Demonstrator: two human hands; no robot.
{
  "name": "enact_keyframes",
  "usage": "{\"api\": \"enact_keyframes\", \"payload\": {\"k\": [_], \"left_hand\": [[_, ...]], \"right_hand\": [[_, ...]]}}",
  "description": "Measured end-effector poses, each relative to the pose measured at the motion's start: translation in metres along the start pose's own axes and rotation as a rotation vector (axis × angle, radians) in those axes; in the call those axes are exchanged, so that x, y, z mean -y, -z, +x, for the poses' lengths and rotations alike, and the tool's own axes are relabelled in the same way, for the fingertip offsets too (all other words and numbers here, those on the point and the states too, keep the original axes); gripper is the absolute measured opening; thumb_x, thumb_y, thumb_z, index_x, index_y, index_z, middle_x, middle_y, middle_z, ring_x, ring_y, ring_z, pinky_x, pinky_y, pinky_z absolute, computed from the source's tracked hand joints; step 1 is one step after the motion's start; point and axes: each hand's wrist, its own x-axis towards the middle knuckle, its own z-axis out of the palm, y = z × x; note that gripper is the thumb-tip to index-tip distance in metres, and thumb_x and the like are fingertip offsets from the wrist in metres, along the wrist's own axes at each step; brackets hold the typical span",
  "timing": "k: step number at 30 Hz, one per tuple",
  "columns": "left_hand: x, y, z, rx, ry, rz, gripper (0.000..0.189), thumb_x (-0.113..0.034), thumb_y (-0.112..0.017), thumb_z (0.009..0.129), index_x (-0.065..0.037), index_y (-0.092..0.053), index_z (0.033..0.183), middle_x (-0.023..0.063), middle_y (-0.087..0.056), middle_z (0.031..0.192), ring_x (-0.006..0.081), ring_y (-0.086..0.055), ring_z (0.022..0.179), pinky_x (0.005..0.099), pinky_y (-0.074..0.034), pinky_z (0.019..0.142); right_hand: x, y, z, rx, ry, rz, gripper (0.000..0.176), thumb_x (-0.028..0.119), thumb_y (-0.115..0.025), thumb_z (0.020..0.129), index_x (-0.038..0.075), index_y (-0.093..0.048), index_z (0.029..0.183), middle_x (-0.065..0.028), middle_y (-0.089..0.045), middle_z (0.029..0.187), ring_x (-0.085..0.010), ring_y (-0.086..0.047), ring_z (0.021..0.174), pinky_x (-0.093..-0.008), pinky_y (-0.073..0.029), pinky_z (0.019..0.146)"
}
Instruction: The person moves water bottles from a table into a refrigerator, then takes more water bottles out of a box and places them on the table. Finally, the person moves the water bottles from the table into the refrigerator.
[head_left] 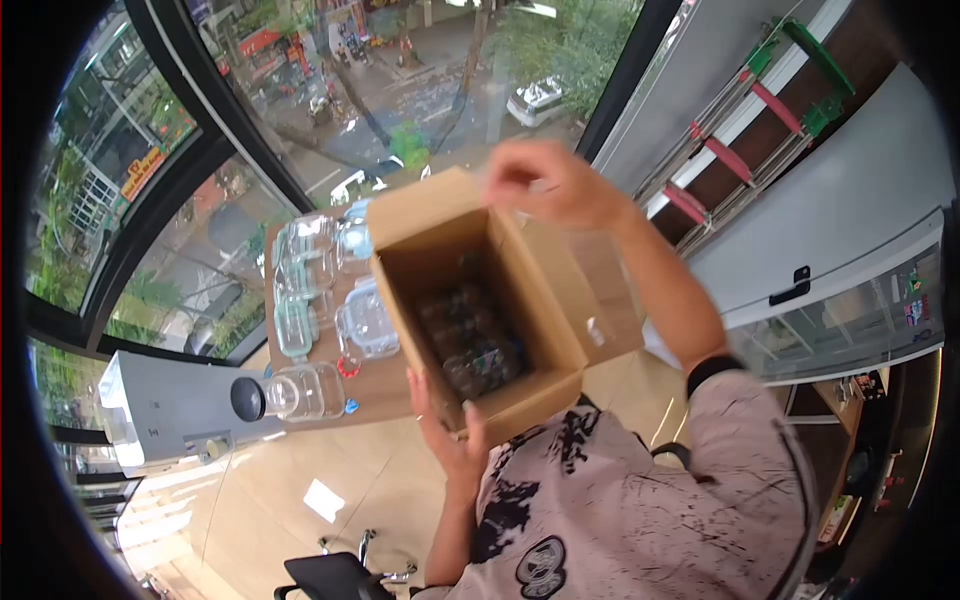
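Observation:
An open cardboard box (545, 310) is held up in front of me, over the edge of a small wooden table (385, 395). Inside it lie dark, shiny items (470, 345) in clear wrapping; I cannot tell what they are. My left hand (447, 425) grips the box's near lower corner, fingers against the outside wall. My right hand (548, 185) is at the far top edge, fingers curled on the raised flap (430, 205).
Several clear lidded containers (365, 322) stand on the table left of the box, and a jar with a black lid (290, 393) lies at its near end. A grey machine (165, 410) stands further left. Big windows lie beyond. A black chair (335, 578) is below.

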Motion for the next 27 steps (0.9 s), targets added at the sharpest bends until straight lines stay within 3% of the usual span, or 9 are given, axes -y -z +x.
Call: {"api": "enact_keyframes", "payload": {"k": [1,3,5,8,9,11,16,22,27], "left_hand": [[0.002,-0.005,0.000,-0.027,-0.002,-0.019,0.066,-0.001,-0.049,0.078,0.004,-0.027,0.140,0.0215,-0.028,0.145,0.0326,-0.026,0.136,0.0408,-0.022,0.110],[0.007,-0.011,-0.004,-0.085,0.030,-0.036,0.064,-0.004,-0.045,0.078,0.005,-0.028,0.139,0.0207,-0.029,0.145,0.0312,-0.027,0.136,0.0402,-0.022,0.111],[-0.002,-0.017,-0.003,-0.157,0.070,-0.083,0.064,-0.007,-0.047,0.078,0.004,-0.032,0.138,0.0207,-0.030,0.145,0.0314,-0.029,0.135,0.0419,-0.023,0.110],[0.016,-0.016,-0.005,-0.229,0.067,-0.083,0.067,-0.020,-0.048,0.078,0.005,-0.033,0.138,0.0199,-0.035,0.142,0.0295,-0.033,0.132,0.0410,-0.025,0.109],[0.010,-0.019,-0.004,-0.269,0.065,-0.061,0.068,-0.022,-0.048,0.077,0.004,-0.033,0.138,0.0196,-0.037,0.141,0.0301,-0.035,0.130,0.0412,-0.026,0.108],[0.002,-0.019,-0.002,-0.288,0.107,-0.054,0.069,-0.020,-0.047,0.075,0.002,-0.033,0.139,0.0179,-0.036,0.142,0.0294,-0.035,0.130,0.0422,-0.029,0.107],[0.008,-0.012,-0.001,-0.322,0.116,-0.012,0.070,-0.024,-0.047,0.075,0.004,-0.034,0.138,0.0197,-0.036,0.141,0.0307,-0.037,0.129,0.0410,-0.029,0.107],[-0.015,-0.007,-0.004,-0.337,0.131,0.177,0.062,-0.017,-0.049,0.079,0.005,-0.037,0.136,0.0201,-0.039,0.139,0.0308,-0.039,0.128,0.0405,-0.030,0.107],[-0.056,-0.020,-0.012,-0.522,0.134,0.524,0.046,0.001,-0.057,0.083,0.005,-0.047,0.127,0.0169,-0.051,0.128,0.0275,-0.047,0.121,0.0403,-0.034,0.105]], "right_hand": [[-0.027,0.019,-0.012,-0.320,0.077,0.171,0.035,0.033,-0.056,0.092,0.007,-0.054,0.069,0.0019,-0.047,0.058,-0.0062,-0.044,0.051,-0.0228,-0.037,0.048],[-0.102,0.046,-0.052,-0.827,-0.241,0.250,0.038,0.038,-0.056,0.091,0.006,-0.053,0.071,0.0053,-0.046,0.058,-0.0071,-0.048,0.059,-0.0271,-0.040,0.055],[-0.187,0.033,-0.090,-0.936,-0.632,0.169,0.041,0.044,-0.051,0.093,0.016,-0.045,0.063,0.0064,-0.037,0.051,-0.0051,-0.035,0.044,-0.0240,-0.028,0.042],[-0.300,-0.042,-0.152,-0.832,-0.512,-0.124,0.028,0.031,-0.069,0.081,0.005,-0.058,0.076,-0.0014,-0.054,0.061,-0.0108,-0.052,0.059,-0.0274,-0.042,0.052],[-0.284,-0.054,-0.160,-0.602,-0.732,-0.053,0.034,0.031,-0.076,0.073,0.005,-0.061,0.090,-0.0066,-0.060,0.070,-0.0140,-0.058,0.065,-0.0282,-0.047,0.059],[-0.287,-0.085,-0.171,-0.424,-0.680,0.017,0.053,0.032,-0.080,0.067,0.005,-0.058,0.106,-0.0126,-0.062,0.090,-0.0210,-0.062,0.079,-0.0325,-0.050,0.070],[-0.258,-0.109,-0.150,-0.443,-0.426,-0.105,0.074,0.032,-0.082,0.061,0.010,-0.050,0.124,-0.0175,-0.053,0.116,-0.0337,-0.053,0.108,-0.0418,-0.046,0.088],[-0.278,-0.095,-0.118,-0.049,-0.332,-0.180,0.055,0.034,-0.078,0.066,0.009,-0.058,0.111,-0.0150,-0.064,0.096,-0.0353,-0.061,0.090,-0.0416,-0.049,0.079],[-0.256,-0.018,-0.127,-0.161,-0.283,-0.244,0.047,0.039,-0.079,0.062,0.006,-0.065,0.094,-0.0145,-0.066,0.084,-0.0315,-0.064,0.078,-0.0392,-0.050,0.070]]}}
